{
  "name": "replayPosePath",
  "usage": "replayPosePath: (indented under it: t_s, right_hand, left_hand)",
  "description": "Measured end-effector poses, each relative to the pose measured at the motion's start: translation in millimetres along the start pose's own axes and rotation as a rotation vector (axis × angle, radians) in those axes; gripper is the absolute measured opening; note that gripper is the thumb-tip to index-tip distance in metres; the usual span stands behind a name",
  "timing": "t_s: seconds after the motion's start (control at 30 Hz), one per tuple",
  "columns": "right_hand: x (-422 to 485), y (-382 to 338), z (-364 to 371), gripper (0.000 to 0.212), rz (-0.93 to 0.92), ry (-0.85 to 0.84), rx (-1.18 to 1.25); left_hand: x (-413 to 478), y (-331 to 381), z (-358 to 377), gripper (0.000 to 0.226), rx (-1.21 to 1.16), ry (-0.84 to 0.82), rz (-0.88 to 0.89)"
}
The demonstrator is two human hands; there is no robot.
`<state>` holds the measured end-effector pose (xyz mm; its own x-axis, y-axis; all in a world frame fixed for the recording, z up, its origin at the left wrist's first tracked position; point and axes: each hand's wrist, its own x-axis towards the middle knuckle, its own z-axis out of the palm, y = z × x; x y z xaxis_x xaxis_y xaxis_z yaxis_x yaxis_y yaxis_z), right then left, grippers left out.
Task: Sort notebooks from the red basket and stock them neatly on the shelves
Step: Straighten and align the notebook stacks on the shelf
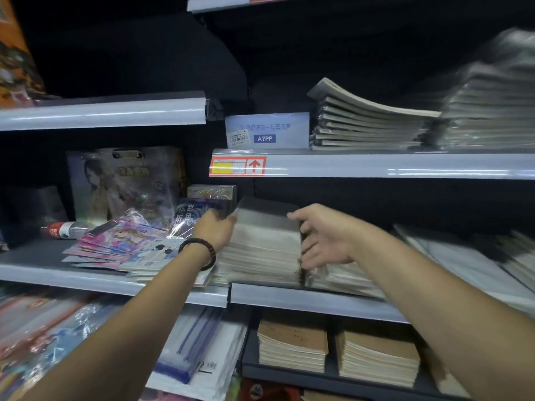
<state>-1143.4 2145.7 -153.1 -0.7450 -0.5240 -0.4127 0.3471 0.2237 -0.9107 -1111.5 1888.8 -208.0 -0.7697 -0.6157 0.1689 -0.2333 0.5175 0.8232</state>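
A tall stack of spiral notebooks (pixel 262 250) with a dark top cover stands on the middle shelf (pixel 312 302). My left hand (pixel 215 231), with a dark bead bracelet on the wrist, presses against the stack's left side near the top. My right hand (pixel 321 238) rests against the stack's right side, fingers spread and curled around its edge. Both hands bracket the stack. The red basket is not in view.
More wrapped notebooks (pixel 344 277) lie right of the stack. Colourful booklets (pixel 115 246) and a bottle (pixel 62 229) sit on the left shelf. The upper shelf holds grey notebook piles (pixel 370 125) and an A7PP box (pixel 266 130). Brown notebooks (pixel 292 345) fill the lower shelf.
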Motion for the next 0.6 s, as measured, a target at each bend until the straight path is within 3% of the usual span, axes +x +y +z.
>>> replayPosePath:
  t_s: [0.07, 0.13, 0.23, 0.33, 0.47, 0.6]
  right_hand:
    - [-31, -1, -24, 0.048, -0.239, 0.16, -0.172]
    - [-60, 12, -51, 0.019, -0.464, 0.396, -0.384]
    - [-95, 47, -80, 0.011, -0.596, 0.657, -0.605]
    - [-104, 93, -100, 0.018, -0.607, 0.74, -0.645]
    - [-89, 132, -103, 0.035, -0.543, 0.798, -0.798]
    - [-76, 163, -90, 0.053, -0.492, 0.752, -0.656]
  left_hand:
    - [-27, 14, 0, 0.027, -0.006, 0.162, 0.259]
    - [-62, 26, 8, 0.015, 0.019, 0.181, 0.492]
    - [-114, 41, 32, 0.019, 0.087, 0.077, 0.709]
    - [-147, 50, 63, 0.035, 0.136, -0.014, 0.798]
    - [-152, 64, 99, 0.075, 0.345, -0.204, 0.737]
    - [-140, 84, 125, 0.092, 0.623, -0.365, 0.718]
